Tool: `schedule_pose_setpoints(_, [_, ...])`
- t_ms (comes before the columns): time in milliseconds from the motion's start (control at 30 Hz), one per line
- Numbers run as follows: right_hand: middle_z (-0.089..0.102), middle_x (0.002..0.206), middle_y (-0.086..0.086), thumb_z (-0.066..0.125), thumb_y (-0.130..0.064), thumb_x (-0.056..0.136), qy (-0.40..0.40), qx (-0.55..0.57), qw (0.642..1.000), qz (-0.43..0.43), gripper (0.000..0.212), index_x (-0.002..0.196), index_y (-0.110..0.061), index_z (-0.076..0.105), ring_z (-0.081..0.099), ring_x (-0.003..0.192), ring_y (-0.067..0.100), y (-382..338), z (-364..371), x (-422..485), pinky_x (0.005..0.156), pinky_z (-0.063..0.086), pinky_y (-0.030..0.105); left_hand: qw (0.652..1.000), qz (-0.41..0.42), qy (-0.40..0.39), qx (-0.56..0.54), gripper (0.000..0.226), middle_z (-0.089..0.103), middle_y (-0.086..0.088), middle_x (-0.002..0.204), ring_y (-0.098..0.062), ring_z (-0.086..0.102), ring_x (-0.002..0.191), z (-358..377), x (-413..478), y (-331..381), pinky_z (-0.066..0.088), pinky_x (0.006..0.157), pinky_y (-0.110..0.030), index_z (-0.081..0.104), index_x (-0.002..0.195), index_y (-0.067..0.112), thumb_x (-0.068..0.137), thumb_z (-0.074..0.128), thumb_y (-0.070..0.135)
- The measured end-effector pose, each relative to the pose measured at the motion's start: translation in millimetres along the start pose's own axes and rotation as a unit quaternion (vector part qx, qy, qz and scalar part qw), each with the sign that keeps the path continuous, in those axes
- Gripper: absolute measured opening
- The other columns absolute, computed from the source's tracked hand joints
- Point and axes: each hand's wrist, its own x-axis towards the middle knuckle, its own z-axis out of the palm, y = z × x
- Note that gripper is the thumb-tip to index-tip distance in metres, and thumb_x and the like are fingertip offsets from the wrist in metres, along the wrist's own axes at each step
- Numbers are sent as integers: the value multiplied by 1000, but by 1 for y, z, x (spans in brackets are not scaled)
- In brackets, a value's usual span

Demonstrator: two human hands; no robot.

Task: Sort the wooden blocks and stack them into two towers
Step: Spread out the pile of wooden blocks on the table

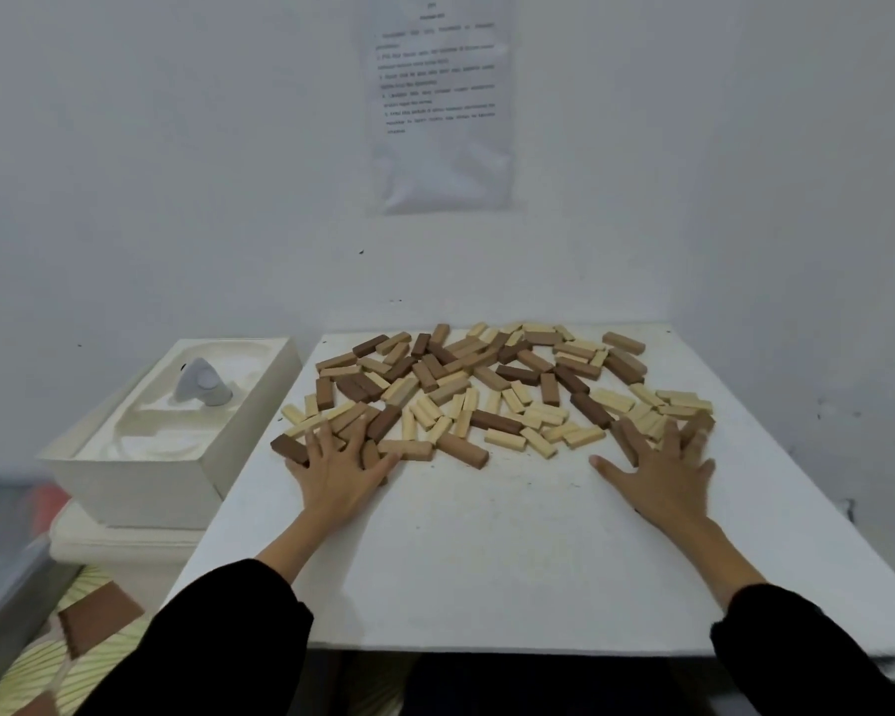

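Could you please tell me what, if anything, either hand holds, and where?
Nothing held: left hand and right hand rest flat on light and dark rectangular wooden blocks.

- Some blocks [290,449] sit partly hidden under the left hand's [339,478] spread fingers.
- The right hand's [665,478] fingertips [696,444] are blurred, over more blocks.
- Print on the wall sheet [440,162], far beyond the fingers, is too small to read.
- Both sleeves [218,638] are cut off at the bottom edge.

nearer than the left fingers [325,440] and right fingers [670,437], and between them, the table [487,550] lies bare. beyond them, loose wooden blocks [487,385] crowd it to the wall [177,198]. a white box [140,488] stands left of the left fingers, beside the table.
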Motion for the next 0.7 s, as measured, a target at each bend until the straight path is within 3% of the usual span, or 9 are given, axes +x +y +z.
schedule_pose_setpoints(300, [1, 157, 10, 34, -75, 81, -24, -23, 999, -31, 75, 146, -43, 12, -11, 140, 42, -30, 5, 45, 110, 7, 59, 1000, -2, -6, 7, 79, 5, -10, 157, -32, -2, 144, 5, 33, 21, 3, 109, -63, 10, 147, 44, 79, 29, 80])
schedule_pose_setpoints(700, [2, 157, 10, 31, -72, 84, -25, -29, 998, -47, 74, 147, -41, 9, -9, 140, 43, -46, 11, 76, 110, 9, 59, 1000, 8, -13, 9, 76, 4, -9, 157, -32, -3, 144, 8, 56, 31, 1, 108, -64, 10, 147, 43, 82, 28, 76])
